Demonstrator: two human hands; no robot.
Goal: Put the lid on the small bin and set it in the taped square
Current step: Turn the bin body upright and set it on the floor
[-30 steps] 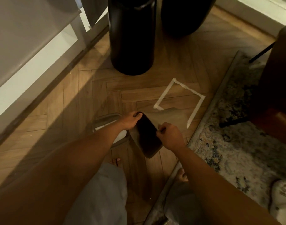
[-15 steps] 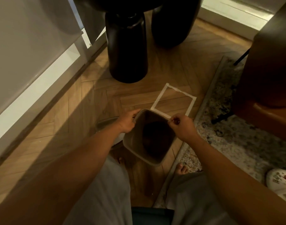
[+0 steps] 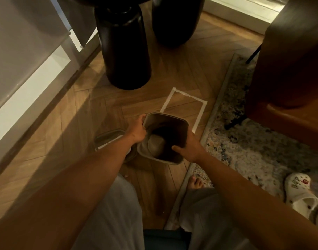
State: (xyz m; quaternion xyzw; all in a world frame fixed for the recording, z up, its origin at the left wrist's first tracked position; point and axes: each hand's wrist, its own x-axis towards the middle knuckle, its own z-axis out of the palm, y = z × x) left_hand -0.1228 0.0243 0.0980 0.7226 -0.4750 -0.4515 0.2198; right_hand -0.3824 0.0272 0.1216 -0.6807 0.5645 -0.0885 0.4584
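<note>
I've turned the bin (image 3: 163,139) upright, mouth up; both hands, left (image 3: 137,131) and right (image 3: 189,148), clamp its rim. Lid (image 3: 109,138) waits left of the bin; square (image 3: 185,108) beyond.

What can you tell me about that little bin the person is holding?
The small bin is a squarish tub with rounded corners and a rolled rim, grey-beige, probably plastic. It has no lid on and its mouth faces up toward the camera, showing a dark inside with a pale patch at the bottom. The left hand grips its left rim, the right hand its near right corner. It sits just short of the taped square, covering that square's near edge.
</note>
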